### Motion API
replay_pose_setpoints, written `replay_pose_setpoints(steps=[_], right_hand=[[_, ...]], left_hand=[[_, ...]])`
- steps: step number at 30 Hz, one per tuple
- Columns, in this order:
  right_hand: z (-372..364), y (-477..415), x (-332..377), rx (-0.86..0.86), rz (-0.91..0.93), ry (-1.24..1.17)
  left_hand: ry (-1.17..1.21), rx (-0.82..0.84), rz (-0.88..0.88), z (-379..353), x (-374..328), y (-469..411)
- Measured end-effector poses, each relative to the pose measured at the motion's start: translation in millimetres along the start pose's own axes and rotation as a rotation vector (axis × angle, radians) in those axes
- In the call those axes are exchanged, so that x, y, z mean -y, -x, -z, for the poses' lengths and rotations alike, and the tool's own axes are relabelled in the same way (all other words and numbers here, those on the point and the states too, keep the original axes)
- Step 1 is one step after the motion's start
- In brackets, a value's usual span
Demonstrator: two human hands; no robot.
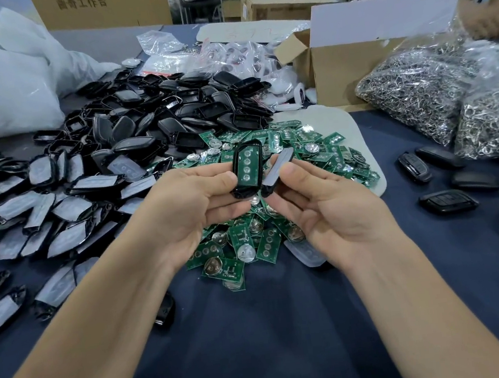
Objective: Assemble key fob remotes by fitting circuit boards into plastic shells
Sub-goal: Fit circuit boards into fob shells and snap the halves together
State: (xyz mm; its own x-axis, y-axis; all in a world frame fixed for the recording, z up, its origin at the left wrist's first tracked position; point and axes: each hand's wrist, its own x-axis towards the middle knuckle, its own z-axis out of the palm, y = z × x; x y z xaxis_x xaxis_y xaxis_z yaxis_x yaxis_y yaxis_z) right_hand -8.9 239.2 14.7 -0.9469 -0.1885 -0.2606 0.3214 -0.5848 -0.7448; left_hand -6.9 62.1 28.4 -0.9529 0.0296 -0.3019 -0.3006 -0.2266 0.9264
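Mid-frame, left hand (193,202) grips the board-loaded shell (246,170) face-up, right hand (323,208) pinching the cover (277,169) alongside, seemingly ready to close them.

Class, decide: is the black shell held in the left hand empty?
No, a green circuit board with round contacts fills the black shell that the left hand pinches.

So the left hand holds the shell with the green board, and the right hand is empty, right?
Not empty: the head view shows the right hand pinching a grey-lined shell half. The left hand holds the shell with the green board.
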Motion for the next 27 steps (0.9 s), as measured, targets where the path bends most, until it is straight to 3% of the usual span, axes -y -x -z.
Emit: replay_pose_setpoints(steps=[15, 27], right_hand=[[1, 0, -1, 0.041, 0.017, 0.034], [1, 0, -7, -0.062, 0.177, 0.228]], left_hand=[[-0.019, -0.035, -0.025, 1, 1, -3], [-0.243, 0.039, -0.233, -6, 10, 3]])
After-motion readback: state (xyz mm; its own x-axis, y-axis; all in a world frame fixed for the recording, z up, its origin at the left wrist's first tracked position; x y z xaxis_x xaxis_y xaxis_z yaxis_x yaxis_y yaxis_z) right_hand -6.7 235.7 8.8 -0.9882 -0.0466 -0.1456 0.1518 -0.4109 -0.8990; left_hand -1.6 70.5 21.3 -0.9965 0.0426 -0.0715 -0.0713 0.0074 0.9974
